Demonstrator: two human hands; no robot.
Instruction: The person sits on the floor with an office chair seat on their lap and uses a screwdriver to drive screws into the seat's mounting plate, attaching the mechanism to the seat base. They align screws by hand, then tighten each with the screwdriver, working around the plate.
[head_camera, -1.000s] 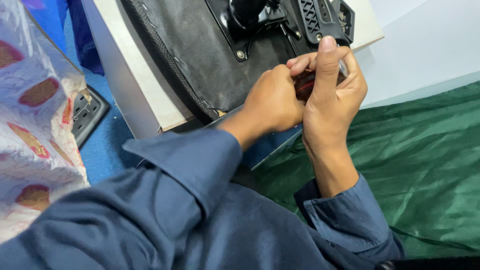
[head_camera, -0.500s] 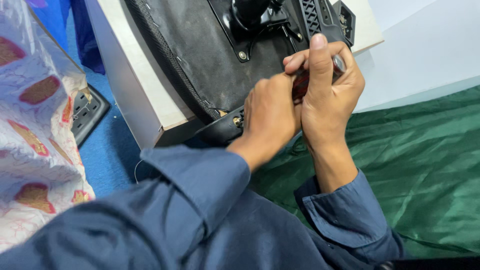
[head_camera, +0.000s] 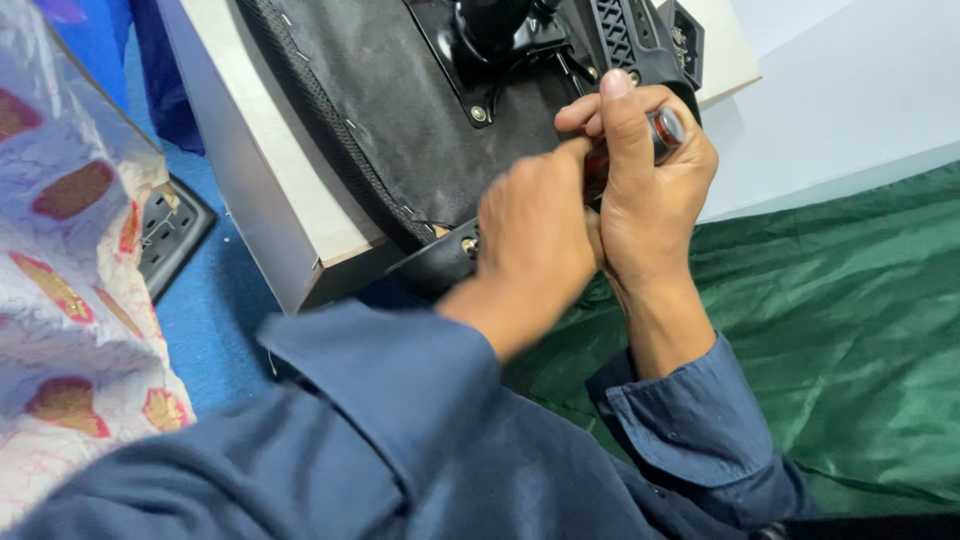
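Both of my hands are closed around a screwdriver (head_camera: 664, 128) with a dark red handle and a shiny butt end. My right hand (head_camera: 648, 190) wraps the handle, index finger stretched up along it. In front of it, my left hand (head_camera: 535, 235) covers the lower part of the tool, so the tip is hidden. The hands work at the underside of an upturned chair seat (head_camera: 400, 130), black fabric with a stitched rim, near its black metal mounting plate (head_camera: 520, 60). A black armrest bracket (head_camera: 440, 262) with a screw head sits just left of my left hand.
The seat lies on a white board or box (head_camera: 270, 200). Green satin cloth (head_camera: 850, 330) covers the surface at right. A patterned white, red and gold cloth (head_camera: 70, 300) is at left beside a grey power strip (head_camera: 170, 235) on a blue floor.
The view has shifted slightly. My left hand has slid down and left along the tool, and the screwdriver's red handle and shiny end now show in my right hand.
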